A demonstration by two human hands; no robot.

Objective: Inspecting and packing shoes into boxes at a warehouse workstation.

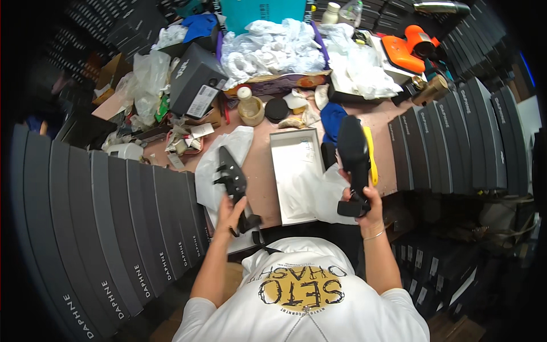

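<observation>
My left hand (232, 212) is closed round a black heeled shoe (233, 178) with straps and small shiny studs, its toe pointing away from me. In my right hand (371, 210) is a second black shoe (354, 149), its dark sole turned up and its block heel near my wrist. Between the hands an open white-lined shoe box (296, 171) lies on the pink table, with paper at its bottom. White tissue paper (333, 196) spills by the box's right side. Another tissue sheet (239, 139) lies under and beyond the left shoe.
Dark shoe boxes stand in rows at the left (131, 222) and right (456, 142). At the back are a bin of crumpled white paper (270, 48), a tilted dark box (196, 80), a bottle (246, 102) and an orange tool (407, 48). Blue cloth (333, 119) lies behind the right shoe.
</observation>
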